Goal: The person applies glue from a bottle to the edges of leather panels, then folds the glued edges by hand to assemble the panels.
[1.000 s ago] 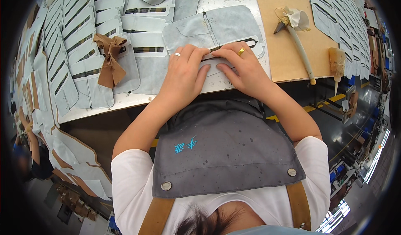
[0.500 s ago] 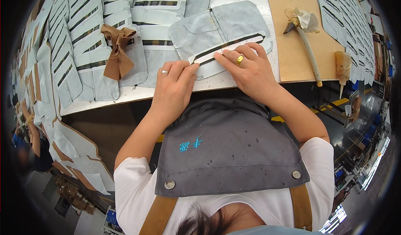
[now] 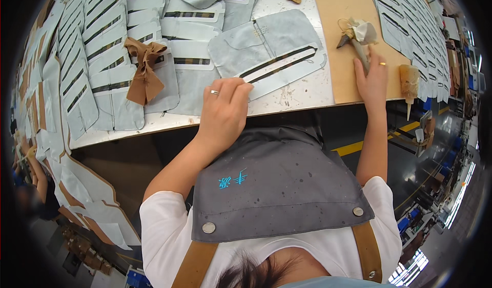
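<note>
A grey suede-like leather panel (image 3: 246,44) lies in front of me, with a white-edged slot strip (image 3: 282,68) showing two dark bands along its near edge. My left hand (image 3: 224,106) has its fingers closed at that strip's left end, pinching the panel's near corner. To the right, my right hand (image 3: 373,78) is around the handle of a hammer (image 3: 360,52), thumb on one side and fingers on the other. The lower part of the handle is hidden behind the hand. Off-white material is bunched around the hammer's head.
Overlapping grey panels (image 3: 107,42) cover the table's left side, with a brown cloth knot (image 3: 146,73) on top. A tan board (image 3: 343,83) lies right, beside a glue bottle (image 3: 409,83) with its nozzle down. More panels (image 3: 397,24) are at far right.
My right hand has left the panel's strip and moved right to the hammer handle. My left hand stays at the strip's left end. The view has shifted slightly.
</note>
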